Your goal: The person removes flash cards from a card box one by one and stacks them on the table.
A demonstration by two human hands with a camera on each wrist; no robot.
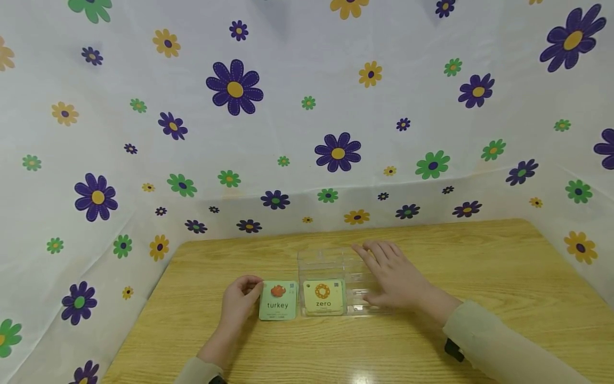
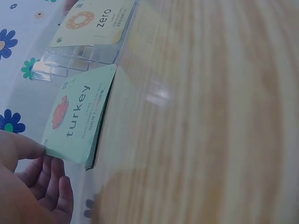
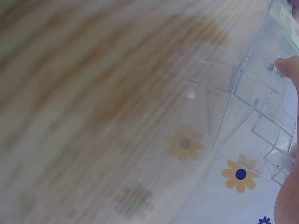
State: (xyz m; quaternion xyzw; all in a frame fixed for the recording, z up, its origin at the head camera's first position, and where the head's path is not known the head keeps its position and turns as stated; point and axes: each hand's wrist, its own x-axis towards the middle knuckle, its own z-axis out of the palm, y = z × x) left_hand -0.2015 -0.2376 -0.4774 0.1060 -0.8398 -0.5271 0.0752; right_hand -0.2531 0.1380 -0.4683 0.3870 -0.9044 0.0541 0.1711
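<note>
A green stack of cards with "turkey" on top stands left of a clear plastic card box. My left hand pinches the stack's upper left corner; in the left wrist view the thumb lies on the top card and the fingers curl below. Inside the box's left compartment are yellow cards with "zero" on the front one. My right hand rests on the box's right part with fingers and thumb spread. In the right wrist view the thumb touches the clear plastic; the other fingers are mostly hidden.
The box and cards are on a wooden table. A white cloth printed with flowers stands behind the table and along its sides.
</note>
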